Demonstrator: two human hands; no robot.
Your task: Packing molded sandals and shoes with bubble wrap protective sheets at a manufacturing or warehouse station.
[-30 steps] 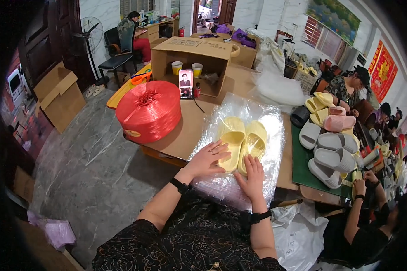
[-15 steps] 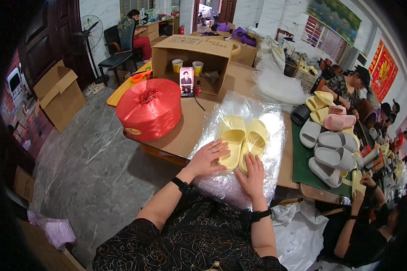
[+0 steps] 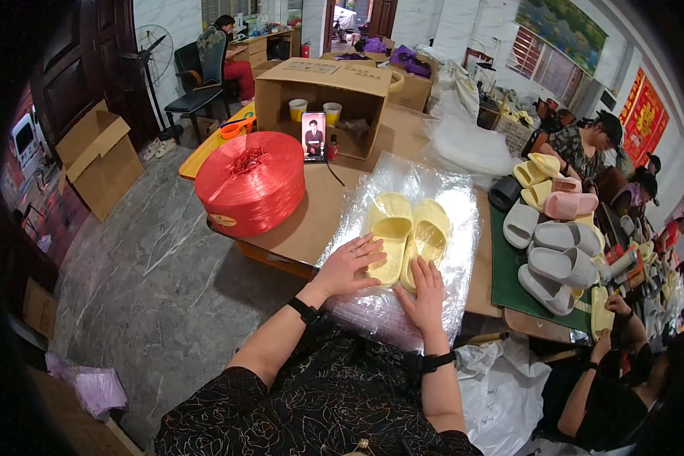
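Note:
A pair of pale yellow slide slippers lies side by side, toes pointing away from me, on a stack of clear plastic bags [image 3: 463,251]. My left hand [image 3: 349,264] lies with fingers spread against the heel end of the left slipper [image 3: 392,228]. At the heel of the right slipper [image 3: 431,228] rests my right hand [image 3: 424,292], its fingers stretched out. Neither hand is wrapped round anything. Whether the slippers are inside the top bag or on it, I cannot tell.
A big red roll of plastic twine [image 3: 251,186] stands left of the bags. Behind are a propped phone [image 3: 314,138] and an open cardboard box [image 3: 323,80] holding two cups. On the right, grey slippers [image 3: 558,262] pile on a green mat [image 3: 517,285], with a co-worker's hands [image 3: 612,323] beside it.
My hands and the yellow slippers have hardly moved. At the right, the co-worker's lower hand has shifted slightly on a yellow slipper, and people farther back have moved.

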